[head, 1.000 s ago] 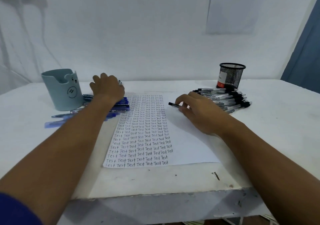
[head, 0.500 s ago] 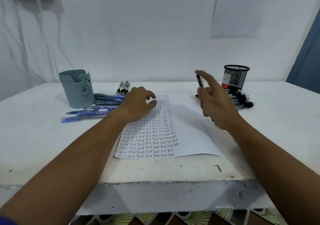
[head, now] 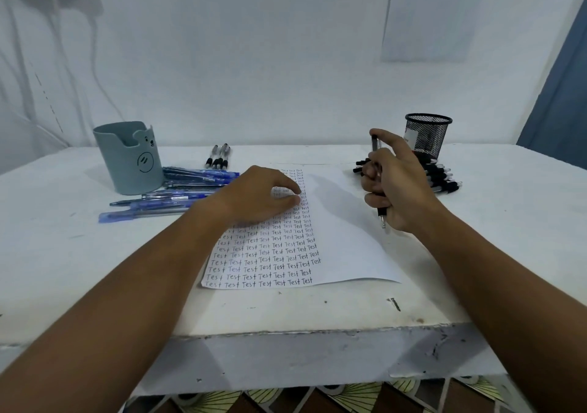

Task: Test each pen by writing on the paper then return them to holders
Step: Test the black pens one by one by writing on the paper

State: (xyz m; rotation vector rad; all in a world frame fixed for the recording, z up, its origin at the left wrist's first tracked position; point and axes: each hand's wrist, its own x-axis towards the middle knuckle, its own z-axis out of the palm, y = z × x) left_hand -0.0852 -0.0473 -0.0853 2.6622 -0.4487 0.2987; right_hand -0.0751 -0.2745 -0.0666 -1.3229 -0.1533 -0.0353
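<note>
**Pen upright in my right fist, left hand on the sheet**

I sit at a white table (head: 476, 253) with a chipped front edge, set against a pale wall (head: 254, 63) where a printed sheet (head: 435, 15) hangs at upper right. A patterned floor shows under the table edge.

A second ago my right hand (head: 397, 190) lay low on the paper (head: 343, 238), pinching a black pen (head: 378, 177) flat, and my left hand (head: 257, 196) was over the blue pens (head: 178, 196). Now my right fist is raised beside the paper, fingers clenched round that pen, which stands nearly upright, tip down, thumb at its top. My left hand has come onto the sheet, its fingers loosely curved and resting on the written rows, grasping nothing.

I count one sheet of paper; two holders, a grey-blue cup (head: 130, 158) at left and a black mesh cup (head: 427, 134) at right; three black-grip pens (head: 217, 157) lying together behind the blue ones. The blue pile and the black pen pile (head: 441, 177) by the mesh cup overlap too much to count.
</note>
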